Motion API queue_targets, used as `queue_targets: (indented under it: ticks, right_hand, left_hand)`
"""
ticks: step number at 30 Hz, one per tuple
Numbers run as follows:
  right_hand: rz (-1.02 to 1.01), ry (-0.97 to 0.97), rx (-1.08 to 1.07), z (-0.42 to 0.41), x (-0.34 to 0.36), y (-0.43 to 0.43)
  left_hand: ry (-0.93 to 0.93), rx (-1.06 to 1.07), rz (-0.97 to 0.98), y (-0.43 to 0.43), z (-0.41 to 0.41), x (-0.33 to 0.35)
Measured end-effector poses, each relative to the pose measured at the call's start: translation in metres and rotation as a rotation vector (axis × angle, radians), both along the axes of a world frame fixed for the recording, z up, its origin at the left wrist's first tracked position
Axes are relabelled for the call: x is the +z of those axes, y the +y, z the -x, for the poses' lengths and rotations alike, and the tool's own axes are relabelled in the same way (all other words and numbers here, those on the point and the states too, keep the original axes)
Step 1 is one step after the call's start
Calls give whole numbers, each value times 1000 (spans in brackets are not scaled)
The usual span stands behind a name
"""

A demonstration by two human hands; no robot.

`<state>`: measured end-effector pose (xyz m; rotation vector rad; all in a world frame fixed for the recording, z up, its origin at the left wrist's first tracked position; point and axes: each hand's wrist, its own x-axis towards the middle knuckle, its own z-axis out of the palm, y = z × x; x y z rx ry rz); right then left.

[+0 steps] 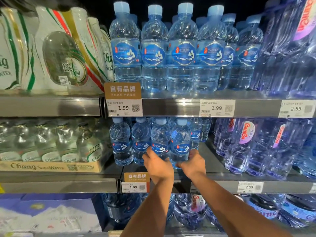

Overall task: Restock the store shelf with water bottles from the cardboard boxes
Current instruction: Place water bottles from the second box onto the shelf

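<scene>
Grip, left hand [158, 165]: fingers are curling round the lower body of the left-held bottle [160, 142], grasping it below the label.
Grip, right hand [194, 162]: it is clasping the right-held bottle [180, 144] low down, with the thumb wrapping across the front.
Place: both bottles are standing upright at the front of the middle shelf [222, 183], touching each other. The front-row bottles [121, 142] are sitting just at their 9 o'clock and more of the same are lining up at 12 o'clock.
Seating: the hands are hiding the bases, so I cannot tell whether they are resting on the shelf yet.
Risk, tipping: both grips are sitting low on tall, narrow bottles, so a quick push towards 12 o'clock is likely to be rocking the tops and knocking the row behind.
Risk, edge: letting go while a base is overhanging the shelf lip at 6 o'clock could be sending a bottle down.
Risk, drift: open shelf is lying at 3 o'clock before the large jugs [242, 146], so the right-held bottle may be leaning that way unsupported.
Look: clear ribbed plastic is showing water inside, with pale blue caps and blue labels bearing a white mountain.
</scene>
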<state>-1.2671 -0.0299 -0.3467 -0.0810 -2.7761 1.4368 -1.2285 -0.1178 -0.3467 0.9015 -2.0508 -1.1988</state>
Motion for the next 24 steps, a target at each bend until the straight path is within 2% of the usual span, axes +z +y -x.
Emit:
queue_targets:
  ticks: [11, 14, 17, 20, 24]
  right_hand:
    - [-54, -32, -10, 5, 5, -3]
    - [-82, -43, 38, 4, 6, -3]
    - [-208, -94, 112, 0, 12, -1]
    - [-336, -103, 220, -4, 23, 12]
    - [-474, -37, 342, -14, 41, 45]
  left_hand:
    - [-78, -5, -38, 0, 6, 5]
    - [-32, 19, -50, 1, 6, 5]
    - [25, -30, -64, -2, -1, 3]
    - [-47, -65, -77, -2, -13, 7]
    - [-244, -82, 116, 19, -37, 20]
